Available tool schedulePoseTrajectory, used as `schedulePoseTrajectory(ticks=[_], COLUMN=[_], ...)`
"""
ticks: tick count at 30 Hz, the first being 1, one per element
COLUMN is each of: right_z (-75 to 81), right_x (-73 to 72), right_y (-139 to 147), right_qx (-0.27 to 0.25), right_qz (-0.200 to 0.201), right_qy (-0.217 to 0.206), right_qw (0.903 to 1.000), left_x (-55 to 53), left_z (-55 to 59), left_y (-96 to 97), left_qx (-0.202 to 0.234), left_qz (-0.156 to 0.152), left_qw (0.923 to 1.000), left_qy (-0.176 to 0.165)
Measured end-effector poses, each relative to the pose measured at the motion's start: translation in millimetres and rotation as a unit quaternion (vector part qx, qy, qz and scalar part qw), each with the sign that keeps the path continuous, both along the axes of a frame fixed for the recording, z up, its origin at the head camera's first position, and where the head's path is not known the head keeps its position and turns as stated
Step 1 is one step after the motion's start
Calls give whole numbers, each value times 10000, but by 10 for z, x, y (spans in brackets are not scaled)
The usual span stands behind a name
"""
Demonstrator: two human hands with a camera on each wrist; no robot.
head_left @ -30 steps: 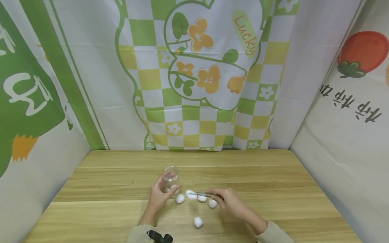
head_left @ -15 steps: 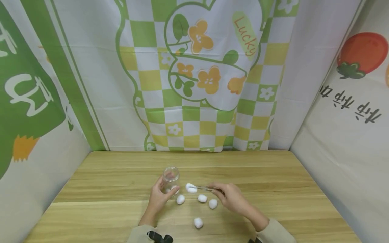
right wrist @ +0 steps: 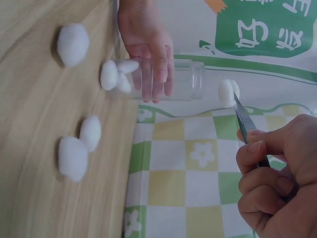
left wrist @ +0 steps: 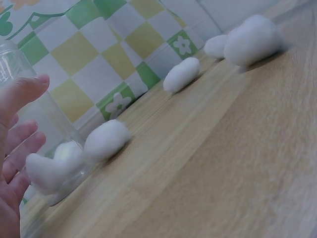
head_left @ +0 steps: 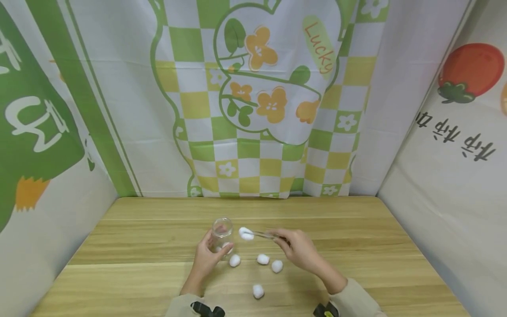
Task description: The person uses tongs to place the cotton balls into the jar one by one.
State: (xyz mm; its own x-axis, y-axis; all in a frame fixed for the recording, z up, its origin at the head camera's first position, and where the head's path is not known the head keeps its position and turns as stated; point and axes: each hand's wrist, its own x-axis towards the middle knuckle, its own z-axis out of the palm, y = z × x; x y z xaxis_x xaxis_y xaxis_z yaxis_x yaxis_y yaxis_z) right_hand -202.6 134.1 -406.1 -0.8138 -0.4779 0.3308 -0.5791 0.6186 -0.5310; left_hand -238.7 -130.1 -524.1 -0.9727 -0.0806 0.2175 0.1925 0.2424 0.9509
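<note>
My left hand (head_left: pixel 207 259) grips a clear, lidless jar (head_left: pixel 222 233) that stands upright on the table. Several white cotton balls (right wrist: pixel 109 76) lie at the jar's bottom, as the right wrist view shows. Between thumb and fingers, my right hand (head_left: pixel 299 250) pinches metal tweezers (right wrist: pixel 243 120). Their tips hold one cotton ball (head_left: pixel 246 233) in the air, to the right of the jar's mouth and about level with it. The ball is apart from the jar.
Loose cotton balls lie on the wooden table (head_left: pixel 158 246): one beside the jar (head_left: pixel 235 260), two to the right, including the outer ball (head_left: pixel 277 266), and a nearer ball (head_left: pixel 258 291). A patterned curtain (head_left: pixel 253 167) hangs behind the table.
My right hand has lifted the cotton ball in the tweezers up from among the loose ones to about the height of the jar's rim. The left hand and jar stay put.
</note>
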Motion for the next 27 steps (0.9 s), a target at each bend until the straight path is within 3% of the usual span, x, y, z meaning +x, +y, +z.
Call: schedulePoseTrajectory(ticks=[11, 20, 27], right_z=[84, 105, 144], right_x=[-19, -71, -89], right_y=[-102, -153, -210], right_qx=[145, 87, 112], right_qz=[-127, -225, -220], right_qy=[459, 501, 548], right_qw=[9988, 9985, 9982], left_x=[12, 7, 15], left_z=[20, -1, 12], left_y=[-6, 5, 16], left_qx=[-21, -71, 136], left_qz=[9, -9, -59], left_qw=[10000, 9991, 9991], left_qy=[69, 419, 400])
